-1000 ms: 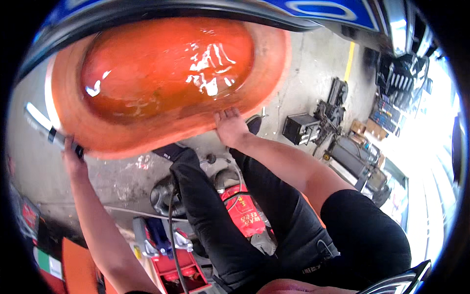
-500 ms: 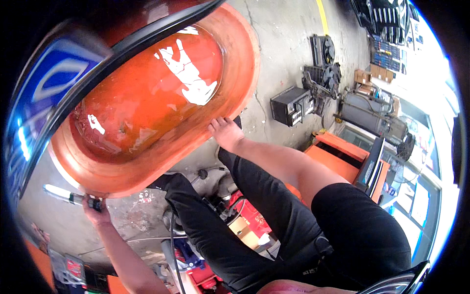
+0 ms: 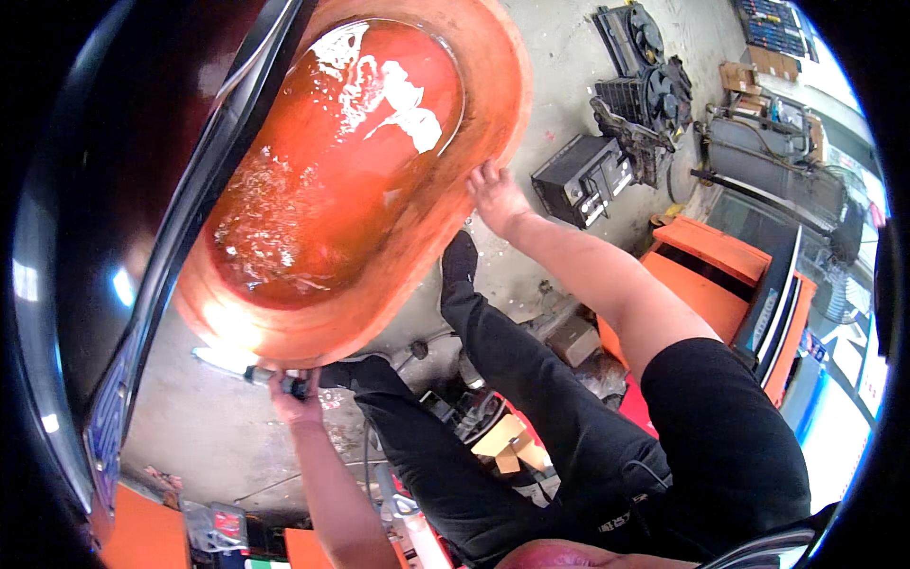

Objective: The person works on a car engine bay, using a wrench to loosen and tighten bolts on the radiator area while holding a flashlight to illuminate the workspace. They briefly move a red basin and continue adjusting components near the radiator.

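Observation:
A large oval orange tub [image 3: 483, 95] fills the upper middle, holding rippling liquid with white reflections. My left hand [image 3: 294, 389] is closed around a long lit work lamp [image 3: 223, 358], right at the tub's near lower rim. My right hand [image 3: 496, 197] grips the tub's right-hand rim with bent fingers. A dark glossy panel with a black edge strip [image 3: 190, 228], apparently part of a vehicle, hangs over the tub's left side. My black-trousered legs [image 3: 521, 379] extend beneath the tub and my arms.
On the concrete floor to the right lie a black battery [image 3: 573, 180], fan units [image 3: 645, 76], cardboard boxes [image 3: 768, 62] and a grey radiator [image 3: 749, 133]. An orange tool cart [image 3: 692, 284] stands near my right arm. Hoses, an open carton [image 3: 502, 436] and orange cabinets [image 3: 142, 531] are below.
The tub and both hands have shifted right in the view, the tub now standing more lengthwise. Its liquid ripples more. The view has turned, bringing more of the dark panel in.

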Demonstrator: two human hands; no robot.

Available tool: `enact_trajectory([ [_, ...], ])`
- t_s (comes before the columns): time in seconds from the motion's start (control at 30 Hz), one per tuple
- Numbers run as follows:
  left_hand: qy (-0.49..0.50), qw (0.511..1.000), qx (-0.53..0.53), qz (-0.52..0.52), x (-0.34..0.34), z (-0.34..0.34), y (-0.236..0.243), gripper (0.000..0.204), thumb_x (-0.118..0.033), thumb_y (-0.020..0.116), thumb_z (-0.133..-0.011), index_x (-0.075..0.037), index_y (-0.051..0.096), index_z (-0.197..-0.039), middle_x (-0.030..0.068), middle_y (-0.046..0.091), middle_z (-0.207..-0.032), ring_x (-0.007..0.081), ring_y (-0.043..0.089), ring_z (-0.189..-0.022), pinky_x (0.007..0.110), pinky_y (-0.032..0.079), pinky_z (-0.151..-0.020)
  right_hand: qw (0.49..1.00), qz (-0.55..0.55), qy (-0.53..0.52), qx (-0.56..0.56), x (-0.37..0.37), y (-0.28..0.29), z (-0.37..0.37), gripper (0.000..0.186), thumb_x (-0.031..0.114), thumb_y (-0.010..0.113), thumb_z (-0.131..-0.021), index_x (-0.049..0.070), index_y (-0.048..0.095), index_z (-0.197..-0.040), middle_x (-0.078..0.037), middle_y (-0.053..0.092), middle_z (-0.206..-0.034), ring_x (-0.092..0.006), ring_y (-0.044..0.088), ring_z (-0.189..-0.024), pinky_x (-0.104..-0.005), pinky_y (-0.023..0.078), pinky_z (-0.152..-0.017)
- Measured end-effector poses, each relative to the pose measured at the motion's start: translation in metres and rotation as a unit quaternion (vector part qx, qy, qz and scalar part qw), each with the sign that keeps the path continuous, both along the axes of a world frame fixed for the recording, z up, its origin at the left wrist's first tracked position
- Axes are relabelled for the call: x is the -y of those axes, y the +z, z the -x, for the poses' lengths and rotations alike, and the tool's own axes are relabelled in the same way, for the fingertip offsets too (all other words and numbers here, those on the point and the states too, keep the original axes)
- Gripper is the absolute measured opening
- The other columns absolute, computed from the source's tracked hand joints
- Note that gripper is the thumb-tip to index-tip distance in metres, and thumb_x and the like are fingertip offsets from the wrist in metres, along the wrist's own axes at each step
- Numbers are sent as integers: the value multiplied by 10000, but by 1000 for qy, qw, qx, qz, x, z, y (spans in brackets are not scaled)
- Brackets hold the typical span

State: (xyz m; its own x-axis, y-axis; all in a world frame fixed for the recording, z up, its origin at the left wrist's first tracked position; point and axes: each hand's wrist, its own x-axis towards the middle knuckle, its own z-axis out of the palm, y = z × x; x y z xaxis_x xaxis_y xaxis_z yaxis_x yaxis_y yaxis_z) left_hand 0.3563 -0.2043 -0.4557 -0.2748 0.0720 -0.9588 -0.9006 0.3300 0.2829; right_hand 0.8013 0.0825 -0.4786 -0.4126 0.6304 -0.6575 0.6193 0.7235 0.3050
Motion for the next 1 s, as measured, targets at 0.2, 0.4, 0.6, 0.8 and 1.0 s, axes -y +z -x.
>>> enact_trajectory([
  [0.2, 3, 999, 35, 0, -60, -87, 8, 410, -249, 650, -893, -111, 562, -1269, 61, 591, -1272, 300, 588, -1131, 653, 501, -1063, 996, -19, -28, 84, -54, 1, -53, 483, 191, 528, -972, 1, 585, -1412, -209, 492, -1482, -442, 419, -1442, -479, 512, -1000],
  [0.4, 19, 996, 87, -13, -107, -184, 4, 432, -239, 686, -866, -114, 570, -1263, 47, 595, -1322, 329, 574, -1229, 583, 444, -1147, 995, 21, 4, 92, -88, 10, -87, 469, 196, 531, -968, -19, 631, -1372, -200, 498, -1486, -423, 409, -1447, -489, 424, -1085],
  [0.6, -14, 992, 124, -13, -173, -278, -3, 353, -268, 676, -900, -87, 586, -1189, 81, 631, -1199, 337, 665, -1049, 529, 541, -1044, 994, 26, 6, 110, -86, 23, -101, 477, 193, 543, -948, -27, 641, -1359, -201, 473, -1529, -387, 396, -1466, -488, 368, -1142],
  [0.8, -104, 981, 153, -62, -229, -347, -33, 375, -215, 737, -879, -68, 597, -1195, 129, 660, -1123, 283, 679, -985, 434, 600, -857, 988, 19, -136, 76, -70, 36, -122, 602, 178, 546, -939, -42, 470, -1494, -224, 433, -1555, -358, 350, -1501, -506, 332, -1186],
  [1.0, -373, 925, 69, -19, -297, -411, -52, 269, -210, 753, -840, -60, 649, -1037, 22, 630, -857, 165, 624, -724, 324, 506, -671, 923, 83, -357, -121, 18, 129, -99, 583, 204, 675, -884, -20, 502, -1394, -212, 539, -1385, -345, 502, -1344, -459, 462, -1067],
])
